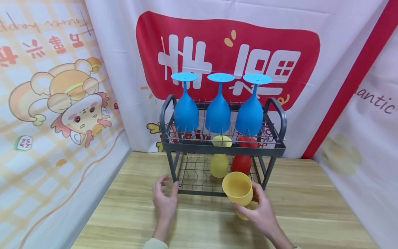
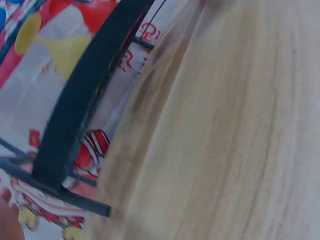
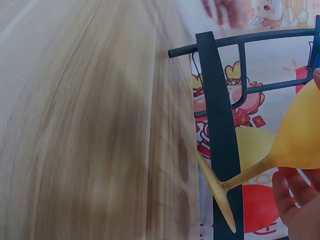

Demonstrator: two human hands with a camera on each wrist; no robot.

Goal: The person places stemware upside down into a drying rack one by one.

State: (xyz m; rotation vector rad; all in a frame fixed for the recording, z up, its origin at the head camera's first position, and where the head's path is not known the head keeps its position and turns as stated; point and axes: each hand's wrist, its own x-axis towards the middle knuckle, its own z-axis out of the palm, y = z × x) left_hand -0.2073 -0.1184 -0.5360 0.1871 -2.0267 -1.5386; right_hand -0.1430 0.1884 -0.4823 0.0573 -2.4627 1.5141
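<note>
My right hand (image 1: 262, 211) grips an orange-yellow plastic goblet (image 1: 237, 188) by its bowl, in front of the rack's lower right. Its mouth faces up and tilts toward me; in the right wrist view its stem and round foot (image 3: 217, 192) show. Beside the front left leg of a dark two-tier rack (image 1: 225, 149) is my left hand (image 1: 164, 200), fingers loosely bent and holding nothing; whether the thumb touches the leg, I cannot tell. On the lower tier a pale yellow goblet (image 1: 219, 166) and a red goblet (image 1: 241, 164) stand upside down.
Three blue goblets (image 1: 218, 114) stand upside down in a row on the top tier. The rack rests on a wood-grain table (image 1: 124, 211). Printed cloths (image 1: 118, 69) hang behind the rack and along both sides.
</note>
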